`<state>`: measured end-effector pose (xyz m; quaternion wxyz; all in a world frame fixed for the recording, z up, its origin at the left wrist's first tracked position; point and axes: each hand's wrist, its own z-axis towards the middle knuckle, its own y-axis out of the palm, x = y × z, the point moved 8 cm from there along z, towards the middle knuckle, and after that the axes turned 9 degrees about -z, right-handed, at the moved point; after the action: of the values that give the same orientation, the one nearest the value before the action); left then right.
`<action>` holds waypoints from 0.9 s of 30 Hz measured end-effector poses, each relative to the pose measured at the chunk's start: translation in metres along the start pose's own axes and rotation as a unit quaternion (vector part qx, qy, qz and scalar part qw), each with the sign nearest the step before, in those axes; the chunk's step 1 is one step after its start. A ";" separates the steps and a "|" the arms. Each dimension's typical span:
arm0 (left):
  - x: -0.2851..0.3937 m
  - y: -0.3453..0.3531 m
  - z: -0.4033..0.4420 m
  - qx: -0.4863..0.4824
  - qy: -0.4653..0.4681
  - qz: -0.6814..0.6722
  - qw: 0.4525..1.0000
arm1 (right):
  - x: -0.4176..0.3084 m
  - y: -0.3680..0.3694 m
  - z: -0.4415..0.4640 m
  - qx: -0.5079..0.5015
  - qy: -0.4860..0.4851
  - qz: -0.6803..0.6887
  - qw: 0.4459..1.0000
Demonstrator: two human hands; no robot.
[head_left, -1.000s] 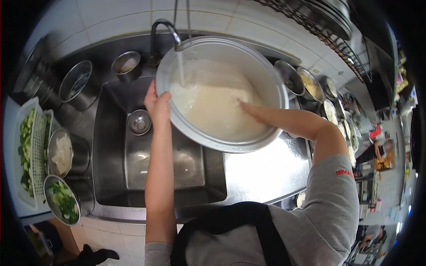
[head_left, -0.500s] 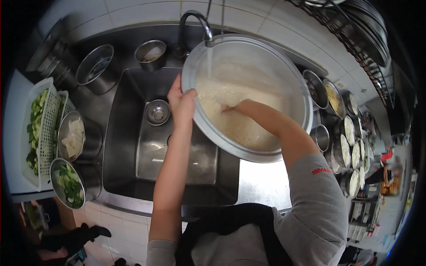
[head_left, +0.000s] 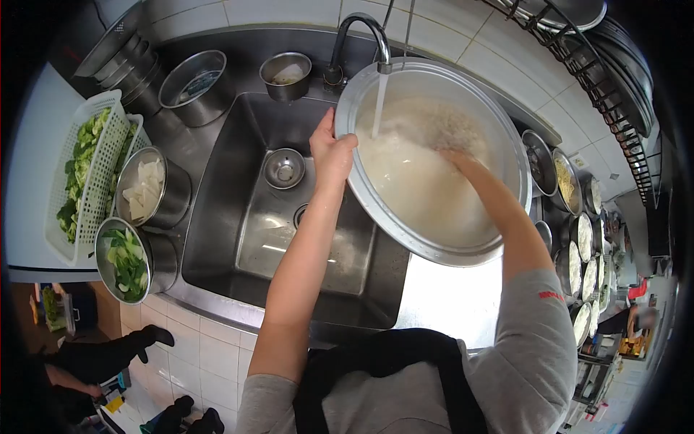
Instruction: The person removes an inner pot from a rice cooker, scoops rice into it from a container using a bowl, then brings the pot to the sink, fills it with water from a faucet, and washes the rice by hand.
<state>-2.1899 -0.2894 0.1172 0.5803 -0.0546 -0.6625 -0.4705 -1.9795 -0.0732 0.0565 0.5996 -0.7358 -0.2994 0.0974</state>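
A large round aluminium pot (head_left: 434,83) is tilted over the right side of the sink, with rice (head_left: 459,129) and cloudy water in it. My left hand (head_left: 334,152) grips its left rim, thumb on top and fingers closed around the edge. My right hand (head_left: 463,160) reaches into the pot, its fingers sunk in the milky water and rice, so their shape is hidden. From the curved faucet (head_left: 367,22), a stream of water (head_left: 379,108) runs into the pot's left part.
The steel sink (head_left: 275,239) holds a small metal strainer cup (head_left: 284,168). Left stand a white basket of greens (head_left: 94,181) and pots with white slices (head_left: 147,189) and leafy greens (head_left: 126,264). Several filled containers (head_left: 584,235) line the right. A person's legs (head_left: 108,354) show lower left.
My right hand has moved from the pot's left-middle toward its right side, and rice is heaped around it. The cloudy water covers more of the pot. My left hand stays on the rim.
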 end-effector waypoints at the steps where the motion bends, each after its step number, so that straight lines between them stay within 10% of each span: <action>1: -0.001 0.001 0.001 0.001 0.002 -0.002 1.000 | 0.007 -0.001 -0.010 -0.005 0.008 -0.006 1.000; 7: 0.006 0.005 -0.004 0.010 0.006 -0.052 0.999 | 0.021 0.058 -0.073 -0.103 0.004 0.141 0.985; 11: 0.005 0.005 -0.004 0.010 0.013 -0.049 0.999 | -0.057 0.038 -0.148 -0.319 -0.187 -0.289 0.883; 14: 0.003 0.005 -0.004 0.003 0.008 -0.057 0.998 | -0.089 0.094 -0.105 -0.121 -0.357 -0.071 0.923; 27: 0.005 0.003 -0.003 -0.003 0.004 0.003 1.000 | -0.037 0.013 0.039 -0.037 -0.135 -0.058 0.988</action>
<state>-2.1877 -0.2921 0.1227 0.5840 -0.0566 -0.6587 -0.4710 -2.0247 -0.0629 0.0262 0.5307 -0.7188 -0.4234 0.1498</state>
